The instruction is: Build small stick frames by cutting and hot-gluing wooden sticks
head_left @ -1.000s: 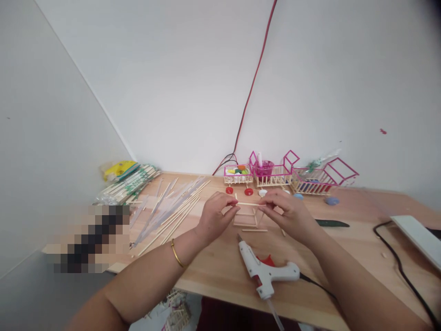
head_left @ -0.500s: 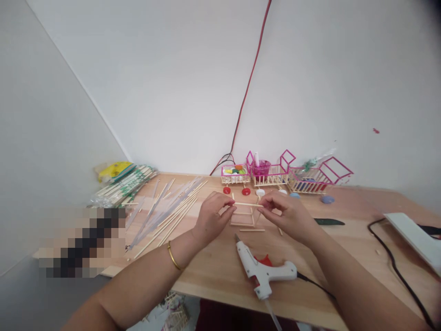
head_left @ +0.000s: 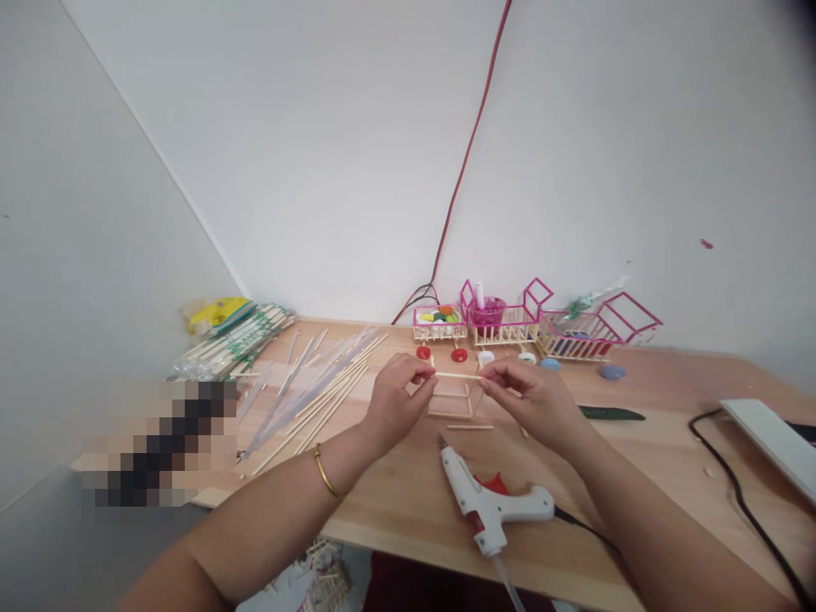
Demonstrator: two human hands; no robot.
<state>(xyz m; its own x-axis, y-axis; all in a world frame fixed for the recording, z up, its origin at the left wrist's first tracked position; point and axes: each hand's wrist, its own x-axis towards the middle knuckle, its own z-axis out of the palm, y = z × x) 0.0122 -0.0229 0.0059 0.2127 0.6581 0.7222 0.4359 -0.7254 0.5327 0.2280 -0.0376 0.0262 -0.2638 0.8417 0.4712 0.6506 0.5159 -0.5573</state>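
Two hands, left (head_left: 396, 398) and right (head_left: 532, 399), pinch one short stick (head_left: 457, 376) by its ends, above one stick frame (head_left: 450, 415), apparently touching it; one glue gun (head_left: 488, 501) lies nearer on the desk (head_left: 382, 510).

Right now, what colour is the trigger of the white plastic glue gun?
The trigger is red, seen best in the head view.

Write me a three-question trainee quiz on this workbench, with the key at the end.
1. Multiple choice: the left hand and right hand hold what between them?
A) a red disc
B) a wooden stick
C) a cable
2. True or false: the glue gun lies on the table.
3. Fill in: the gold bracelet is on the ____ wrist.

Key: 1 B; 2 true; 3 left
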